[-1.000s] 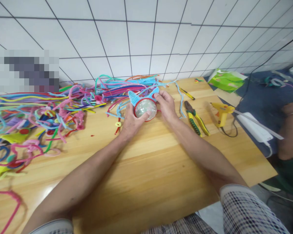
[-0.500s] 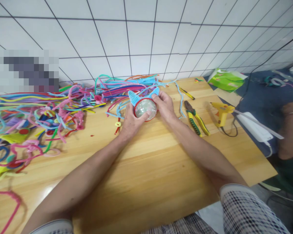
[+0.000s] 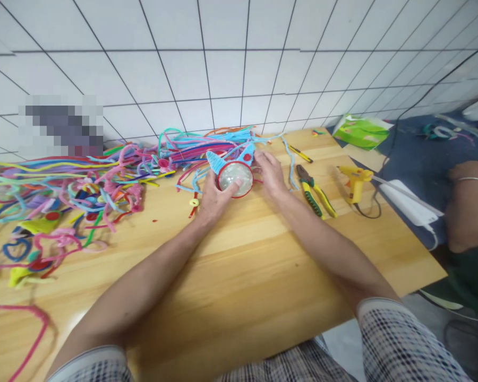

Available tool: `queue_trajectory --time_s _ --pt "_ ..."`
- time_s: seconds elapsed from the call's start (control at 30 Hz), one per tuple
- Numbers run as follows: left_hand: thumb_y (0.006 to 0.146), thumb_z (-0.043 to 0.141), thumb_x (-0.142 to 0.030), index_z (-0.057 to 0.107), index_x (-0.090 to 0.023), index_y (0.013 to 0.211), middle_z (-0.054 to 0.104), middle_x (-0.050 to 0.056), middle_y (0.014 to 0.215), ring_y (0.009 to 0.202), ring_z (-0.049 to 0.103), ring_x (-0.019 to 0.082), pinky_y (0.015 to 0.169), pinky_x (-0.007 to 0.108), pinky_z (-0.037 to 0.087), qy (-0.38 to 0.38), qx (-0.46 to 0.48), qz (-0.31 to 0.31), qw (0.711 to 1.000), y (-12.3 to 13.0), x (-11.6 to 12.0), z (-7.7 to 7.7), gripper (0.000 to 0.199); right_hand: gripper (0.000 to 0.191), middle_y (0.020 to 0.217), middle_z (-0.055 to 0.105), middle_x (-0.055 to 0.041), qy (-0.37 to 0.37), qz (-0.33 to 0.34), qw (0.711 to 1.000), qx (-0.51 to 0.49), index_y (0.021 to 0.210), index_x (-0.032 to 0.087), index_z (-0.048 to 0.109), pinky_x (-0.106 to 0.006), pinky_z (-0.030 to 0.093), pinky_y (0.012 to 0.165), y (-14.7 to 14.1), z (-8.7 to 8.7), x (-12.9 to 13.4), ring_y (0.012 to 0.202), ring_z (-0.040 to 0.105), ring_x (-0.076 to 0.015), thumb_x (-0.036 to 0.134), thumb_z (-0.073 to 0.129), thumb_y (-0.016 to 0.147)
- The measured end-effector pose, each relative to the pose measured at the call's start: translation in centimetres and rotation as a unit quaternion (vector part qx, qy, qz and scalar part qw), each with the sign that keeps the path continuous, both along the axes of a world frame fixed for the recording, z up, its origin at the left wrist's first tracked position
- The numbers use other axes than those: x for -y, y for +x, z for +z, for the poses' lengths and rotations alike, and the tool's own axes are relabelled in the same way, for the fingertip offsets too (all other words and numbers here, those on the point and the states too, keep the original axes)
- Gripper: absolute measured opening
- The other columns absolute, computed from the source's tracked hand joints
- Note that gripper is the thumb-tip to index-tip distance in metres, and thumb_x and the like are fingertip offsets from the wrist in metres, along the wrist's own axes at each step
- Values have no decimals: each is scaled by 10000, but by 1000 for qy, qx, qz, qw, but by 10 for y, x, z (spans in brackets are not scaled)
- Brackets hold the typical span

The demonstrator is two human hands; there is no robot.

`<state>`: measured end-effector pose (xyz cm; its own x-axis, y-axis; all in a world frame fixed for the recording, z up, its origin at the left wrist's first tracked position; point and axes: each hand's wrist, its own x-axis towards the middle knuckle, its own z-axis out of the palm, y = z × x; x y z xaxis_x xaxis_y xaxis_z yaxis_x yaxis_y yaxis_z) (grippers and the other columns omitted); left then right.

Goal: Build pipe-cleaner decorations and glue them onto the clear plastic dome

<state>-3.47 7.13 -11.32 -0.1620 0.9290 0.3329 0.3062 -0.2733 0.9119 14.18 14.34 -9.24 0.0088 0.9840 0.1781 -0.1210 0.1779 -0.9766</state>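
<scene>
A round, clear, dome-like piece (image 3: 231, 175) with a red rim sits between my hands, two light-blue pipe-cleaner ears rising from its top. The left ear (image 3: 214, 161) is plain blue; on the right ear (image 3: 246, 155) a red dot shows. My left hand (image 3: 215, 197) is closed on the piece's left side, its thumb across the clear front. Beside the right ear is my right hand (image 3: 270, 172), fingers loosely bent and apart from the thumb; whether a fingertip touches the ear is hard to make out.
Colourful pipe cleaners (image 3: 191, 154) and twisted pieces (image 3: 63, 236) cover the table's left and back. To the right lie a yellow cutter (image 3: 300, 154), pliers (image 3: 314, 191), a hot glue gun (image 3: 355, 181) and a white power strip (image 3: 408, 201). Another person's arm (image 3: 468, 212) is at far right.
My right hand has let go of the right ear and drawn slightly away, uncovering the red dot. My left hand keeps its hold on the clear piece. The view has shifted slightly.
</scene>
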Motion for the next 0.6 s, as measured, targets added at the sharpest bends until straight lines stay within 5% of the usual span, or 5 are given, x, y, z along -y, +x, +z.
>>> queue_trajectory --time_s 0.4,0.6 --pt "837 842 -561 672 -210 1256 774 117 1253 1163 740 310 1091 491 591 -14 69 -40 997 -2 -1 3 573 421 789 550 52 19 20 1000 4 839 248 640 -275 472 715 -7 9 3 771 495 -144 630 815 810" --pt "831 855 -567 660 -206 1303 777 124 1313 1220 743 313 1127 471 579 -4 71 -48 996 -1 -2 -1 626 509 864 624 27 -14 25 999 -22 926 258 659 -287 455 685 -5 11 13 786 535 -161 735 786 801"
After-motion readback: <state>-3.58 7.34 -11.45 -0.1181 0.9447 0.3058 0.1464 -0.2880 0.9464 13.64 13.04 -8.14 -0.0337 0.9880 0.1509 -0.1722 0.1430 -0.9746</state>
